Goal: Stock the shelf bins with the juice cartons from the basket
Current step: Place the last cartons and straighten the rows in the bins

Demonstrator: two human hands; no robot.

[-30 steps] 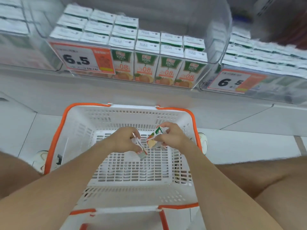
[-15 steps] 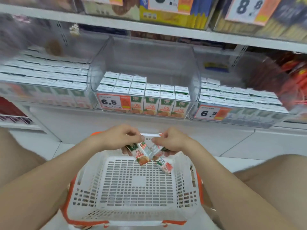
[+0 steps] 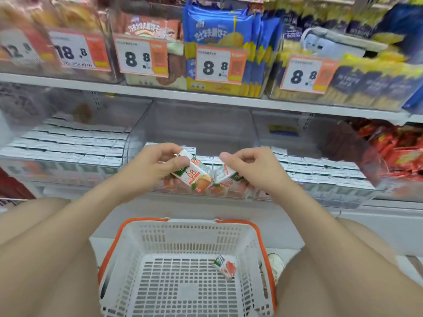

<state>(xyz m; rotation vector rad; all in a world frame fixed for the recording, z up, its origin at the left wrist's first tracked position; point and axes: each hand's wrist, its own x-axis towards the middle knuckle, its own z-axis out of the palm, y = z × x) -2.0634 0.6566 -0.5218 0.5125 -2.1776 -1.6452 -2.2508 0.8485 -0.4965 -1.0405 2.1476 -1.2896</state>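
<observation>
— While both hands are up, can you make out the cartons?
— Small juice boxes with white tops, a green band, an orange "08" and an orange fruit printed on the front. The first carton [image 3: 194, 176] is in the left hand [image 3: 158, 165], tilted with its top toward the upper left of the frame. The second carton [image 3: 225, 177] is in the right hand [image 3: 254, 170], leaning the other way. Their lower corners meet at mid-frame.
— And the third carton [image 3: 225, 267]?
— On its side on the floor of the basket [image 3: 183, 236], lower right of centre.
— What's changed?
— Half a second ago the hands were low, just over the basket's far rim, with that third carton right beneath them. Now they're lifted in front of the clear middle bin [image 3: 199, 124], where the stocked cartons [image 3: 207, 159] stand in rows.
— How are they gripping?
— The left thumb is on the front face, with the fingers curled behind its carton. The right thumb and bent fingers pinch the other carton by its upper end. Both forearms reach in from the bottom corners, wrists angled toward each other.
</observation>
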